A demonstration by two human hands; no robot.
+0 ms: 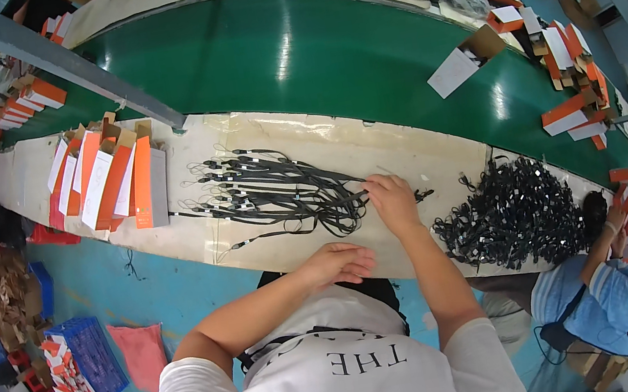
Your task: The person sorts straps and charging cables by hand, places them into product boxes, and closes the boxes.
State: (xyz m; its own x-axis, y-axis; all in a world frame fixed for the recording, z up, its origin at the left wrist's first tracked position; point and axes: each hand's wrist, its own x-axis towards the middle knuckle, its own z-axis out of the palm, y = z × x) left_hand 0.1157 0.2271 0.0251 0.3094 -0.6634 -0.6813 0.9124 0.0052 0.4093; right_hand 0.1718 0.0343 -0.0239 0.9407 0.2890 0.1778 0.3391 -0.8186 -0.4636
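A spread bundle of black lanyards (272, 190) with thin loops and small white tags lies on the pale worktable in front of me. The fingers of my right hand (392, 201) are closed on the right end of this bundle, where the straps come together. Held close to my body, below the table edge, my left hand (339, 263) has its fingers stretched out and nothing visible in it. To the right of my right hand a large tangled heap of black lanyards (513, 217) covers the table. A small dark piece (423, 194) lies between the bundle and the heap.
Open orange-and-white boxes (108, 180) stand left of the bundle. Beyond the table runs a green conveyor belt (257, 56), with an open box (466, 62) at its edge. A metal post (86, 76) slants across the left. A co-worker in blue (597, 298) sits at right.
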